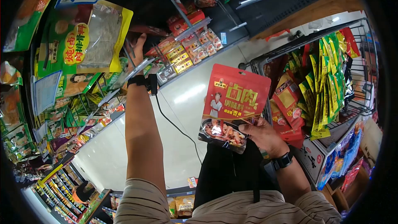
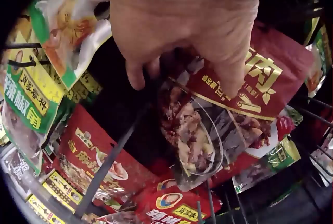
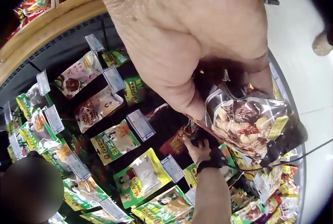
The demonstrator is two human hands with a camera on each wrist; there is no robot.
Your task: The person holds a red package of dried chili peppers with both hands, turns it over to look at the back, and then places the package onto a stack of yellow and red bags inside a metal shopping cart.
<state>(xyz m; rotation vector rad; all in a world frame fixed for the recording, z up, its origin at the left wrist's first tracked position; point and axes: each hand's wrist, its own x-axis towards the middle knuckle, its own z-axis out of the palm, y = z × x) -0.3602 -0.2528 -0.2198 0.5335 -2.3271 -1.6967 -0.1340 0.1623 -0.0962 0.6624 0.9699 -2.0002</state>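
My right hand [image 1: 265, 137] holds a red seasoning pouch [image 1: 234, 95] by its lower right, thumb across the front. The pouch has gold lettering and a food picture on its dark lower part. In the right wrist view, the clear, dark bottom of that pouch shows under my thumb. My left hand [image 2: 187, 21] reaches in among the shelf hooks and grips a similar dark red pouch [image 2: 276, 68], thumb over its front. That pouch hangs tilted, and some fingers are hidden. In the head view, the left hand is partly behind a green-and-yellow spice bag [image 1: 83, 37].
A black wire cart [image 1: 265, 62] on the right holds several yellow-green packets [image 1: 323, 83] and red pouches [image 1: 288, 103]. Metal hooks with price tags [image 1: 45, 93] jut from the shelf. Small boxes [image 1: 180, 60] line its bottom. A cable [image 1: 178, 122] hangs from the left wrist.
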